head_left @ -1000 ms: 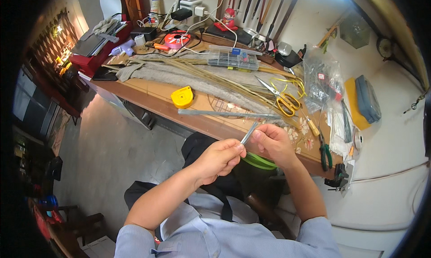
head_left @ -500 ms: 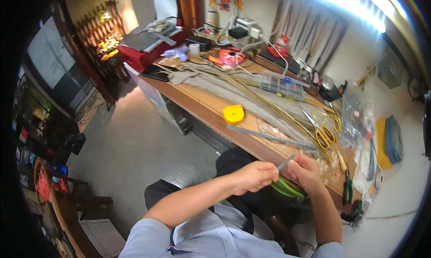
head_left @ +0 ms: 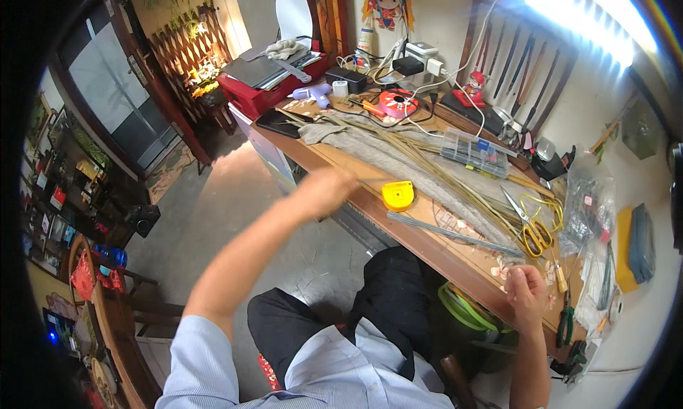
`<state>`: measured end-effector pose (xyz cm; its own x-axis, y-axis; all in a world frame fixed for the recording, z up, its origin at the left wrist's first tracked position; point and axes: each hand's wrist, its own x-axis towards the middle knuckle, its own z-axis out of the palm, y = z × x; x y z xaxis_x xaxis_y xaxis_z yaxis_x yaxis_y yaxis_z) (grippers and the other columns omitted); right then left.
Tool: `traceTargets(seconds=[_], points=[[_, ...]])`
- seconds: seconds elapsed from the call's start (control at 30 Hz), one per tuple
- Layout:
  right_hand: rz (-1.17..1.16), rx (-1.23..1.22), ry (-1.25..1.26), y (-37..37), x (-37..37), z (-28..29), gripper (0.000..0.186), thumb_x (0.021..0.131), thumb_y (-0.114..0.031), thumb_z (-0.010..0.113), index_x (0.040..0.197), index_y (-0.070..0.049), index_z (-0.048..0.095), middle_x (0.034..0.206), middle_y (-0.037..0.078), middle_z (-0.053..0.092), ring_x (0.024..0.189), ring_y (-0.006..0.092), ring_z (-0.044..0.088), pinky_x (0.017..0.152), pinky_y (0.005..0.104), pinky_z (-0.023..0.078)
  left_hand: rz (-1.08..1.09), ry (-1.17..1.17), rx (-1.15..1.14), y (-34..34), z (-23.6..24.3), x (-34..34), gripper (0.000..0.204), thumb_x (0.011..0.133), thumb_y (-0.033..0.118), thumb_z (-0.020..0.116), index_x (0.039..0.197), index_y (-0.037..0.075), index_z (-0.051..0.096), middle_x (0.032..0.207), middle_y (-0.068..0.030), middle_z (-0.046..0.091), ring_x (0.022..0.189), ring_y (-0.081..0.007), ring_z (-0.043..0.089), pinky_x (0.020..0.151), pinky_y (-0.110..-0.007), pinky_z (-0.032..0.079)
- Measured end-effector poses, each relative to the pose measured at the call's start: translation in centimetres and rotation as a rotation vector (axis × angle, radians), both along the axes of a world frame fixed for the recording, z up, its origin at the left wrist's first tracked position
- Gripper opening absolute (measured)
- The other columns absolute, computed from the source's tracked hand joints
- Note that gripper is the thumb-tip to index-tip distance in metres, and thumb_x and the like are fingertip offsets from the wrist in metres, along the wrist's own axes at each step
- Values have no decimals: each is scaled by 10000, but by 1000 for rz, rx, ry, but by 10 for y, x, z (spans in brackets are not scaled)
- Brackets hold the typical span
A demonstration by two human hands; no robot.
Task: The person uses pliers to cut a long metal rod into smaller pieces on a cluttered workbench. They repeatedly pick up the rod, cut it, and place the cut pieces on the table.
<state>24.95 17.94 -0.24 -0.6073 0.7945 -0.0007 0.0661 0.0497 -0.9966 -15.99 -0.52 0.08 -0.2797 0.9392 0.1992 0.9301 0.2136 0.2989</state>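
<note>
My left hand (head_left: 329, 191) is out over the front edge of the workbench (head_left: 302, 153), its fingers smeared by motion. A thin greyish line runs from it toward the yellow tape measure (head_left: 398, 195); whether the hand grips it I cannot tell. My right hand (head_left: 527, 293) is at the bench's near right edge, thumb and fingers pressed together; anything between them is too small to make out. Between my hands lies a bundle of thin grey strips (head_left: 455, 232). Yellow-handled scissors (head_left: 535, 237) lie just beyond my right hand, and green-handled pliers (head_left: 565, 325) lie beside it.
Long tan strips (head_left: 427, 163) lie on grey cloth (head_left: 356, 144) along the bench. Behind them are a clear compartment box (head_left: 475, 153), a pink-and-red spool (head_left: 398, 103) and a lilac glue gun (head_left: 311, 94). A green-rimmed bin (head_left: 466, 309) stands under the edge.
My hands, close together around a short grey strip before, are now far apart. The left has swung away to the left; the right has stayed near the bench's right end. The view has shifted.
</note>
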Motion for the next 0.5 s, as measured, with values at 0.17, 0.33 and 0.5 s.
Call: traceTargets(seconds=[0.17, 0.33, 0.5], points=[[-97, 22, 32, 4, 19, -7, 158, 971, -179, 527, 934, -33, 575, 668, -9, 533, 535, 36, 435, 474, 181, 342, -152, 162, 113, 12, 2, -67, 165, 893, 203, 516, 936, 80, 616, 948, -122, 620, 927, -340, 589, 791, -442, 483], [-97, 83, -10, 6, 43, -9, 160, 971, -165, 522, 955, -16, 578, 679, 2, 548, 546, 48, 451, 480, 191, 356, -114, 311, -50, 16, 4, -78, 149, 866, 223, 569, 924, 95, 619, 883, -108, 581, 890, -313, 587, 764, -427, 477], [-210, 83, -79, 10, 57, -8, 180, 971, -200, 533, 942, -27, 577, 656, -12, 527, 527, 39, 438, 460, 184, 338, -192, 378, 10, 13, -1, -88, 170, 850, 225, 596, 960, 101, 633, 897, -95, 597, 882, -309, 592, 758, -419, 476]])
